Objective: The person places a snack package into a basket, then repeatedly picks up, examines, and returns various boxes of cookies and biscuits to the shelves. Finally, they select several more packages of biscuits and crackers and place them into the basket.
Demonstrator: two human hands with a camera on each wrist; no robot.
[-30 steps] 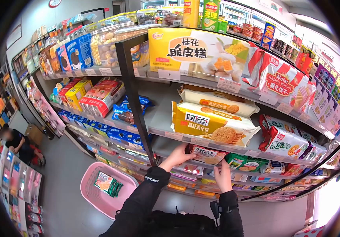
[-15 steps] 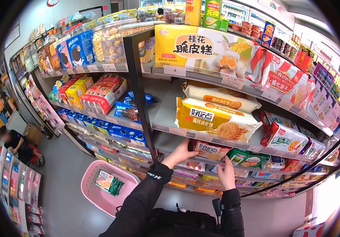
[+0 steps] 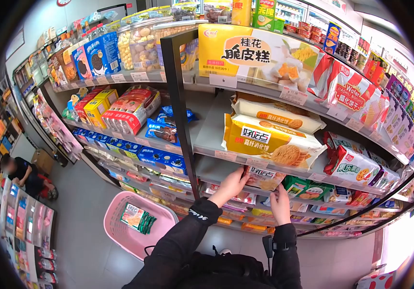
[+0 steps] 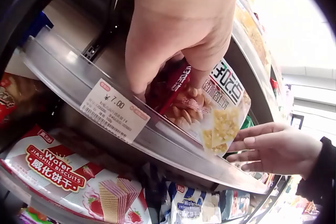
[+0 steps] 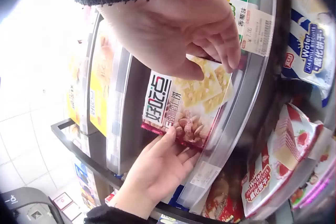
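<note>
A biscuit packet (image 3: pixel 264 178) with a white, brown and red front lies at the edge of a shelf, below large yellow biscuit packs (image 3: pixel 272 147). My left hand (image 3: pixel 231 187) grips its left end; in the left wrist view the thumb lies on the front of the packet (image 4: pixel 223 116). At the opposite end is my right hand (image 3: pixel 280 204), its fingertips right at the packet's edge. The right wrist view shows this right hand (image 5: pixel 173 29) with loosely extended fingers and the thumb over the packet's printed front (image 5: pixel 181 100). Green packs (image 3: pixel 308 189) stand just right of it.
A pink basket (image 3: pixel 115 241) on the floor at left holds a green-and-white packet (image 3: pixel 138 219). A black shelf post (image 3: pixel 180 115) rises left of my left hand. Wafer packs (image 4: pixel 73 176) fill the shelf below. A person (image 3: pixel 24 176) sits at far left.
The head view has turned slightly left, so the scene sits farther right. Both hands stay at the packet, and its front now shows paler and more turned toward the head camera.
</note>
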